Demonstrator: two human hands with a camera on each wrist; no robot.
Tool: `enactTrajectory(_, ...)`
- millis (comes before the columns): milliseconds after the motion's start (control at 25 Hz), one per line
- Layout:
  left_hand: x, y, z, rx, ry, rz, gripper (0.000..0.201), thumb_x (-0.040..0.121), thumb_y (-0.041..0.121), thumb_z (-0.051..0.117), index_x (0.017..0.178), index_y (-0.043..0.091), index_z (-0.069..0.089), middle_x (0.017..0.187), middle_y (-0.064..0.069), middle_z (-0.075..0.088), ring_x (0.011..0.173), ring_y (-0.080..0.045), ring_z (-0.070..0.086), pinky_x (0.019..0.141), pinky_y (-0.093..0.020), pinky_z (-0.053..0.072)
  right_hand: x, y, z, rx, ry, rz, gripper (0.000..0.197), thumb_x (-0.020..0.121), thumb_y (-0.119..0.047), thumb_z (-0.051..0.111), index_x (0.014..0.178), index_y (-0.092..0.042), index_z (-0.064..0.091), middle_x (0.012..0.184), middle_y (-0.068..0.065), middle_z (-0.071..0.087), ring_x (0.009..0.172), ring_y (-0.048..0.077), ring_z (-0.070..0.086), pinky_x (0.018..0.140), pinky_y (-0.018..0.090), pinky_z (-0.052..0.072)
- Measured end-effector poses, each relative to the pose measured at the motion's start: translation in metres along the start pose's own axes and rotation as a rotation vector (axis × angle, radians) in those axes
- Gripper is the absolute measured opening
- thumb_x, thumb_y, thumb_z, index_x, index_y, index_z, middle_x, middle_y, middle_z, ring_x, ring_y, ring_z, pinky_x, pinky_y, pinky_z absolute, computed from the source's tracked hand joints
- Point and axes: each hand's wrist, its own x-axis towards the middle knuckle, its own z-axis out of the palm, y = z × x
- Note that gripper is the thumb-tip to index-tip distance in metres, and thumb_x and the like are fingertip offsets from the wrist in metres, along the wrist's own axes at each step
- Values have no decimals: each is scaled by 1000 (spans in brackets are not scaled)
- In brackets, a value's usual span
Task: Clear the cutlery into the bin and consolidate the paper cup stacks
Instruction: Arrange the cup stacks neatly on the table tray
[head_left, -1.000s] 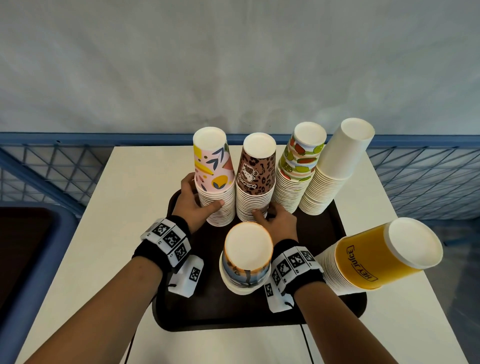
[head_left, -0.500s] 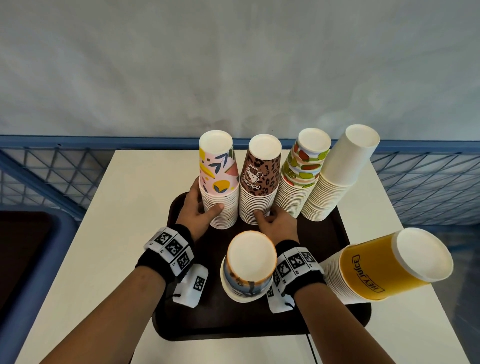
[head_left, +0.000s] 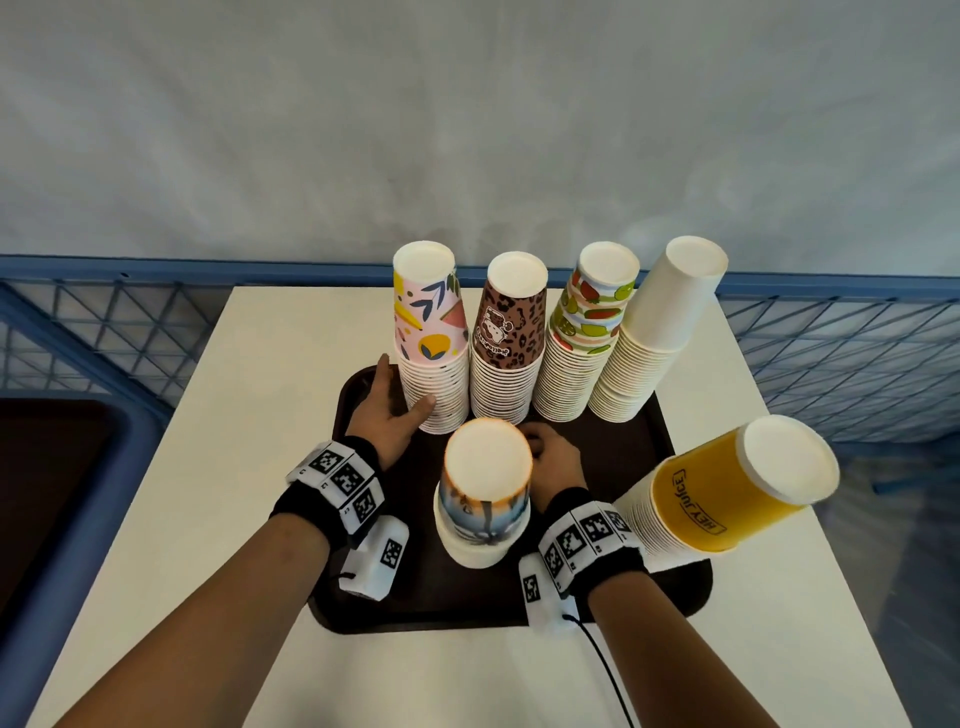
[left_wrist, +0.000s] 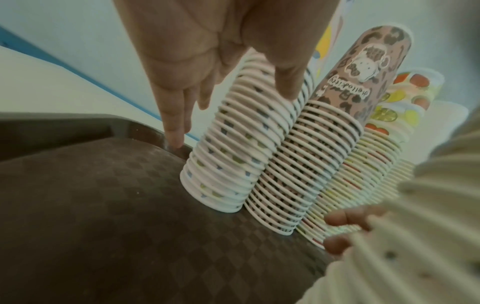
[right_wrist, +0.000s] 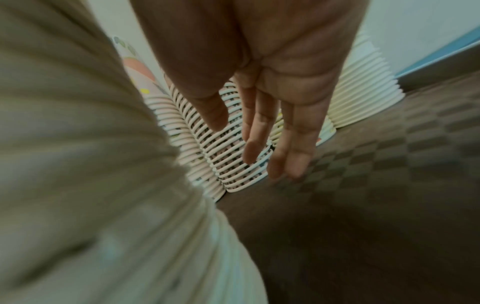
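Six upside-down paper cup stacks stand on a dark tray (head_left: 613, 457). The back row holds a pink patterned stack (head_left: 428, 338), a leopard stack (head_left: 511, 338), a fruit stack (head_left: 589, 332) and a plain white stack (head_left: 660, 332). A blue-and-orange stack (head_left: 485, 499) stands in front, a yellow juice stack (head_left: 727, 493) at the right. My left hand (head_left: 387, 415) brackets the pink stack (left_wrist: 233, 144), thumb resting on its rims, straight fingers (left_wrist: 176, 123) down its left side. My right hand (head_left: 553, 454) hovers with straight fingers (right_wrist: 259, 133) just before the leopard stack (right_wrist: 233, 160). No cutlery shows.
The tray sits on a white table (head_left: 270, 415) against a blue mesh rail (head_left: 104, 338). A dark, blue-rimmed bin (head_left: 57, 493) stands to the table's left. The white and yellow stacks lean to the right.
My right hand has drawn back from the base of the leopard stack toward me. My left hand stays at the pink stack. The head view has tilted slightly.
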Motion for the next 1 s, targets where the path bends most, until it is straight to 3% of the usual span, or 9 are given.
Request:
enactTrajectory(120,-19,-4,-3,98,41,-57,76,86,18,60,147,20,15,153,-6,29,136,-29,36,112,-39,32,-28,14,-5,9,-42,21,34,90,-15,51,123,-6,53,104,13,65,100,21,58,89,29,44)
enactTrajectory(240,-56,-10,-2,76,-73,-25,80,79,-9,52,145,22,21,150,-7,33,135,-29,38,110,-39,35,-58,29,-13,-56,-44,33,33,92,-19,50,123,-9,52,113,13,64,108,25,58,88,24,41)
enactTrajectory(320,-85,-10,2,100,-204,15,93,69,-5,61,146,24,16,150,-7,32,139,-25,31,110,-32,31,-76,41,-19,-82,-30,25,33,91,-20,52,122,-9,52,111,14,65,105,26,58,88,27,42)
enactTrajectory(400,-110,-11,10,77,-288,55,113,52,17,73,147,24,11,150,-3,31,138,-15,27,108,-25,24,-92,54,-25,-102,-5,30,33,90,-19,54,121,-8,53,98,11,65,96,24,58,88,30,43)
enactTrajectory(520,-135,-11,28,-9,-224,119,122,47,24,82,146,27,11,144,5,37,130,-7,33,111,-28,25,-112,75,-39,-96,53,91,35,88,-19,57,119,-5,55,89,5,60,88,18,54,89,28,44)
enactTrajectory(640,-147,4,42,-116,-106,132,110,59,9,85,144,22,16,126,14,43,119,-3,40,104,-21,32,-125,89,-61,-90,150,167,37,86,-24,59,116,-4,56,103,12,67,103,25,59,90,28,44)
enactTrajectory(720,-151,13,49,-123,-58,155,99,63,4,81,141,18,22,121,11,46,113,-4,43,101,-20,34,-130,90,-75,-52,236,185,48,83,-28,63,121,-3,50,112,15,65,110,30,57,92,31,43)
enactTrajectory(880,-147,20,56,-71,59,131,92,63,17,83,137,17,29,129,1,53,116,-12,50,99,-24,36,-124,83,-94,112,397,104,93,70,-29,77,141,-11,19,143,19,37,130,34,40,106,43,36)
enactTrajectory(1000,-147,24,57,-28,105,120,81,65,20,81,133,17,36,129,-2,56,115,-16,53,95,-22,36,-110,73,-99,251,363,-19,101,65,-21,81,142,-19,15,144,14,36,130,31,39,107,48,36)
